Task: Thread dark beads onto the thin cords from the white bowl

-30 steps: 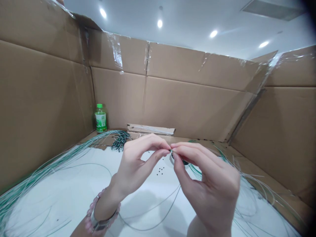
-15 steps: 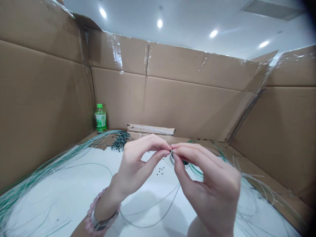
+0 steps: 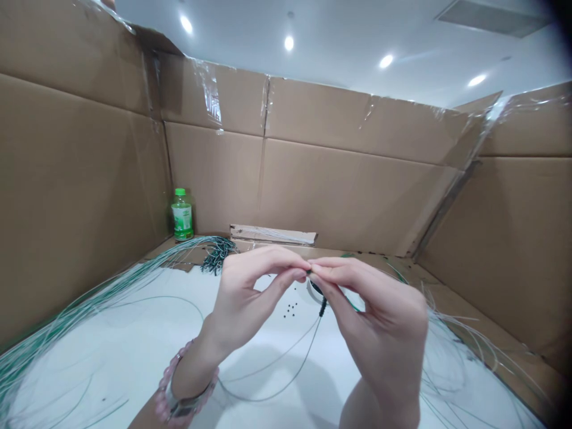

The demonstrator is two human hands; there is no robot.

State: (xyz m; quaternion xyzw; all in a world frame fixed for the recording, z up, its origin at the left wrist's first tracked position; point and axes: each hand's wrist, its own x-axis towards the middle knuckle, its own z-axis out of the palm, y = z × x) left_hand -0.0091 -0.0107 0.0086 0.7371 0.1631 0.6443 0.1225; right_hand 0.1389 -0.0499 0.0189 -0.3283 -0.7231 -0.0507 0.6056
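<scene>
My left hand (image 3: 250, 304) and my right hand (image 3: 375, 322) meet fingertip to fingertip in mid-air above the white surface, both closed in a pinch. A tiny dark green bit, apparently part of a thin cord, shows between the tips; most of it is hidden. Below my right thumb hangs a dark beaded section (image 3: 322, 307) of the thin green cord (image 3: 286, 390), which loops down and left past my left wrist. Behind my right fingers stands a round white container (image 3: 315, 293) with dark contents, partly covered. Several small black beads (image 3: 290, 309) lie loose left of it.
Cardboard walls (image 3: 335, 190) enclose the white surface (image 3: 147, 351). A green bottle (image 3: 182, 215) stands in the back left corner. A bundle of green and white cords (image 3: 134, 271) runs along the left, ending in a dark clump (image 3: 217, 255). Loose strands (image 3: 473, 336) lie right.
My right hand has shifted slightly, its fingers tilting closer to my left fingertips. The dark beaded section now shows below my right thumb, and the cord loop hangs slightly higher.
</scene>
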